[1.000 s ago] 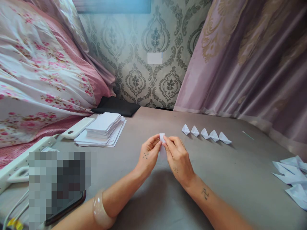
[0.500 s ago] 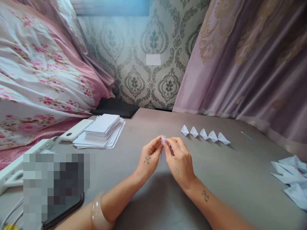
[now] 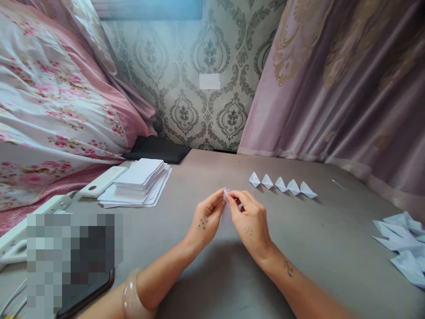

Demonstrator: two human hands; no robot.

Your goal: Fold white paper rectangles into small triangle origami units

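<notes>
A small folded white paper (image 3: 226,195) is pinched between the fingertips of both hands, above the middle of the table. My left hand (image 3: 208,215) grips it from the left, thumb and fingers pressed together. From the right, my right hand (image 3: 250,217) closes thumb and index finger on its edge. Most of the paper is hidden by the fingers. Beyond my right hand stands a row of several folded paper boats (image 3: 280,184). A stack of white paper sheets (image 3: 141,177) lies to the left of my hands.
More folded white papers (image 3: 403,237) lie in a heap at the right edge of the grey table (image 3: 206,274). Along the left are a white power strip (image 3: 43,212), a white flat device (image 3: 102,181) and a phone (image 3: 89,292), partly pixelated. A black folder (image 3: 159,149) lies behind.
The view has shifted slightly. My right thumb and index finger have changed their pinch a little at the paper, with the right wrist turned slightly. Both hands still hold it.
</notes>
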